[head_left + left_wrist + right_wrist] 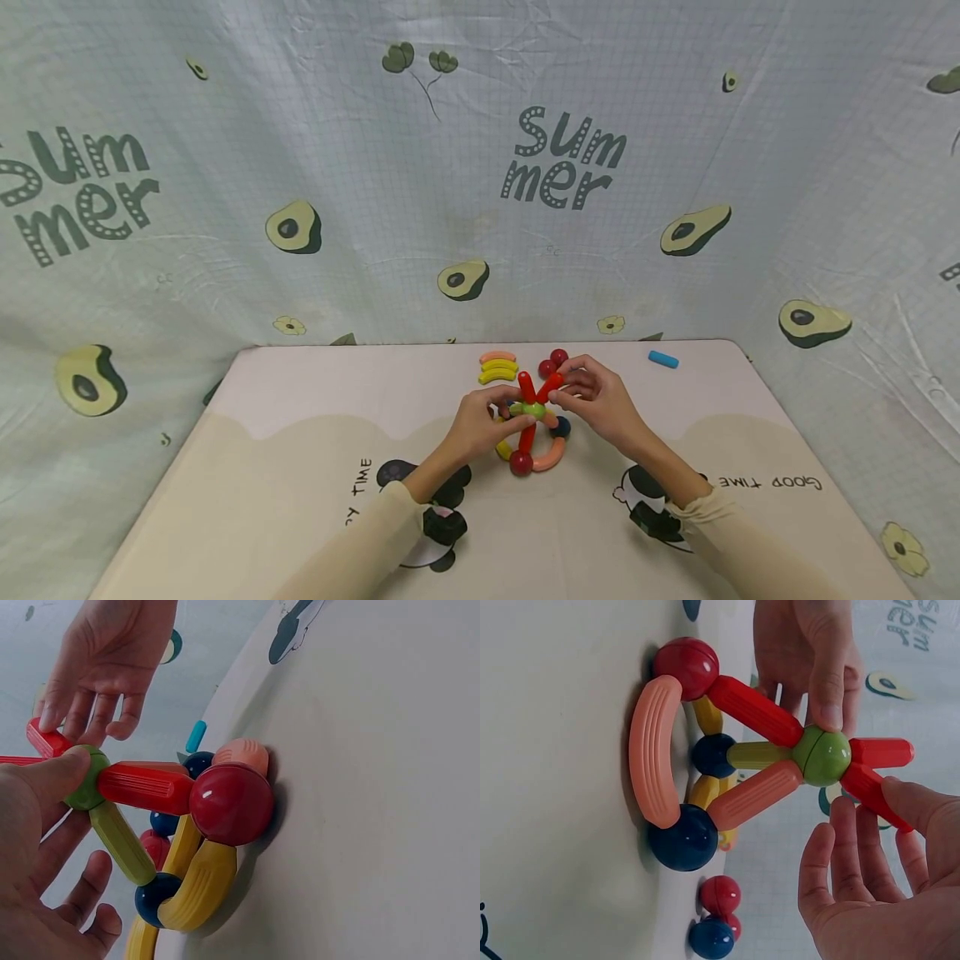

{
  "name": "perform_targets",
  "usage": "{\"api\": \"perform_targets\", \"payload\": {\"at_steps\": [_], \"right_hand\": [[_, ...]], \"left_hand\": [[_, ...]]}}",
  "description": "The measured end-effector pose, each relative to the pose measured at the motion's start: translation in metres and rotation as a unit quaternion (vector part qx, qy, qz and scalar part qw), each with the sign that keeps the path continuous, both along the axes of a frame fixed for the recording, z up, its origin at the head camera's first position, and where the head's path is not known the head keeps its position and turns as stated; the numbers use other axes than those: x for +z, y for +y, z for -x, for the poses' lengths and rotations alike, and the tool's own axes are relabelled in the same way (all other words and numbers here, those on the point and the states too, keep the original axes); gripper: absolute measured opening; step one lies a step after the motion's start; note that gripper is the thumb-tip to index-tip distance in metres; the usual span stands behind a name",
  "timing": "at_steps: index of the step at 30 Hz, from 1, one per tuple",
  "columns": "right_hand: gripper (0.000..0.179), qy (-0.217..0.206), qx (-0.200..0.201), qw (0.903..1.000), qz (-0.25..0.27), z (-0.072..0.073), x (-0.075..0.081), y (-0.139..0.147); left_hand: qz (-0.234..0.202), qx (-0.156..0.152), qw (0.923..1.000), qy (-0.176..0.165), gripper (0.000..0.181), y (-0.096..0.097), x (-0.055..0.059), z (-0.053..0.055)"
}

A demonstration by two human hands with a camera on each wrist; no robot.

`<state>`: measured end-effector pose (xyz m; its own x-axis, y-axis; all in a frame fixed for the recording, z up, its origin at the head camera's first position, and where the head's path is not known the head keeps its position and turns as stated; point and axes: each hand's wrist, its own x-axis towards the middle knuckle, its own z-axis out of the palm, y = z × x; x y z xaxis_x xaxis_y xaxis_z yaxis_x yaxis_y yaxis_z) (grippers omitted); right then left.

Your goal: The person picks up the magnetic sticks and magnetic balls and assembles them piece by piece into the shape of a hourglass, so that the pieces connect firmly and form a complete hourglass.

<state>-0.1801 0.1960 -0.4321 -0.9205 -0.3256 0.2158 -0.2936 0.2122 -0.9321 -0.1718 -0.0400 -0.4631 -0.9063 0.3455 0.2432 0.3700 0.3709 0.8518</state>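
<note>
Right wrist view: left hand (810,656) is pinching the green ball (823,757), right hand (889,900) a red rod (864,789); below them, the ball-and-rod frame (757,755) is standing on the worktop (570,787), possibly risking joint separation from uneven pulling.

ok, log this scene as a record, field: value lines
left hand: holds green ball
right hand: pinches upper red rod, joined to green ball
legs: red leg, green leg, peach leg
base: ring of curved pieces and balls, on table
loose, behind build: two yellow curves, peach curve, red balls, blue ball
loose, far right: blue stick
</note>
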Motion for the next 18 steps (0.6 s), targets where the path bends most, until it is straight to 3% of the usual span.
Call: {"api": "perform_targets", "payload": {"at_steps": [10, 18], "right_hand": [[0.034, -0.002, 0.003, 1.0000, 0.000, 0.0014, -0.0001, 0.0003], [0.033, -0.001, 0.000, 1.0000, -0.004, 0.0019, 0.0004, 0.0009]], "left_hand": [[-0.012, 0.005, 0.9999, 0.002, 0.037, 0.0004, 0.0015, -0.0008], [-0.031, 0.005, 0.9992, 0.025, 0.035, 0.0032, 0.0029, -0.0020]]}}
